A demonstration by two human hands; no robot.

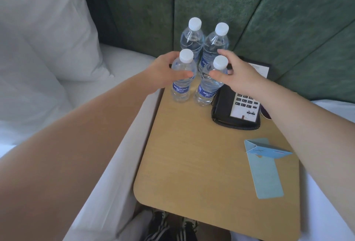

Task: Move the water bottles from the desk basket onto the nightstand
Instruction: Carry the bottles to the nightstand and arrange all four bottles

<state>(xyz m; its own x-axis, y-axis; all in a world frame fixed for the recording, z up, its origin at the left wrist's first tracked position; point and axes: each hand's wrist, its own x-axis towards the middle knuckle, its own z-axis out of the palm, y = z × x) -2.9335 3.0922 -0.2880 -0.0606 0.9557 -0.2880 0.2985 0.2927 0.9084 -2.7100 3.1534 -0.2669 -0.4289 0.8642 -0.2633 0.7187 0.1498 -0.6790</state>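
Several clear water bottles with white caps and blue labels stand upright at the back of the wooden nightstand [192, 154]. My left hand [163, 71] grips the front left bottle [181, 87] around its shoulder. My right hand [236, 73] grips the front right bottle [206, 90] near its neck. Both front bottles rest on the nightstand top. Two more bottles stand behind them, a back left one [192, 37] and a back right one [216, 44]. No desk basket is in view.
A black telephone [238, 110] with a white keypad sits right of the bottles. A light blue folded card [265, 165] lies at the nightstand's right side. White bedding and a pillow [42, 38] are at left, a green padded headboard [269, 19] behind.
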